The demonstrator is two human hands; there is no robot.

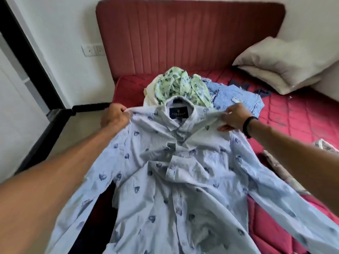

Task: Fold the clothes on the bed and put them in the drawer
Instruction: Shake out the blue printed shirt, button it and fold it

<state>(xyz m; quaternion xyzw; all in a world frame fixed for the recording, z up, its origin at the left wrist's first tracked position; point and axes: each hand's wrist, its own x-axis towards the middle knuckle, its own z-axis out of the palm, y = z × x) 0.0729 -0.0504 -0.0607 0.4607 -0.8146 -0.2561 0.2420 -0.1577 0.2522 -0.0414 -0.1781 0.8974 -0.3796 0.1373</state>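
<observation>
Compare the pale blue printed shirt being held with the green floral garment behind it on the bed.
The pale blue shirt is spread out; the green garment lies crumpled in a heap. The blue shirt is gripped at its shoulders by the left hand and right hand; nothing holds the green garment. The blue shirt carries small dark blue motifs, the green one a dense leafy print. Both are light printed fabrics, not yet folded.

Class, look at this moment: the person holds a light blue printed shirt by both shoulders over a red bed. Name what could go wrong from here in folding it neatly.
1. The light blue shirt is rumpled down the front, with a cuff lying across the chest; folded as it is, creases would likely set in.
2. The left hand and right hand pinch only the shoulders, so the long sleeves may drag or twist.
3. The green printed garment lies just beyond the collar and could get caught up.
</observation>
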